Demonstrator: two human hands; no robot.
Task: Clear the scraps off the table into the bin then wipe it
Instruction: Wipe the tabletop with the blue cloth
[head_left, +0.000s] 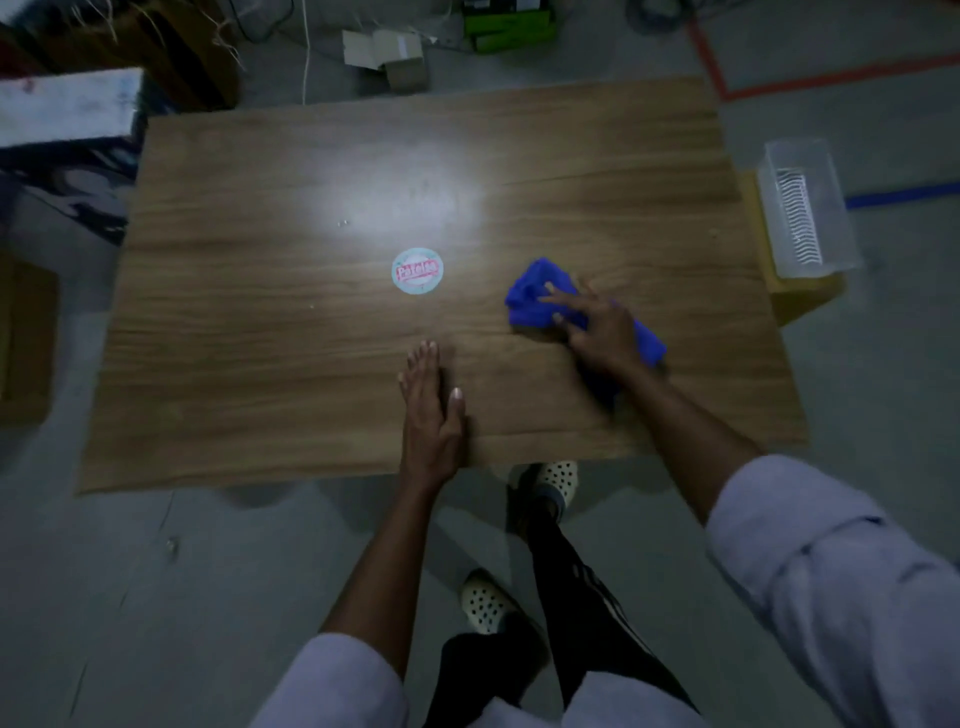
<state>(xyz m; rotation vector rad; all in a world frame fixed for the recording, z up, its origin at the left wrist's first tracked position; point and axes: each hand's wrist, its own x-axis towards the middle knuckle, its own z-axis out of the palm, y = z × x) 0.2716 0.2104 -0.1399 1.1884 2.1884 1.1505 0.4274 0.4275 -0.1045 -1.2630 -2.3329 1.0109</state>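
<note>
A wooden table fills the middle of the view. My right hand presses a crumpled blue cloth flat against the table's right half, fingers spread over it. Near the front edge my left hand lies flat on the wood, fingers together, holding nothing. A round pale sticker with red lettering sits near the table's centre. A few tiny crumbs lie left of the bright light patch.
A clear plastic bin rests on a yellow stool beside the table's right edge. Cardboard boxes and a green box lie on the floor beyond the far edge. My feet in spotted shoes stand below the front edge.
</note>
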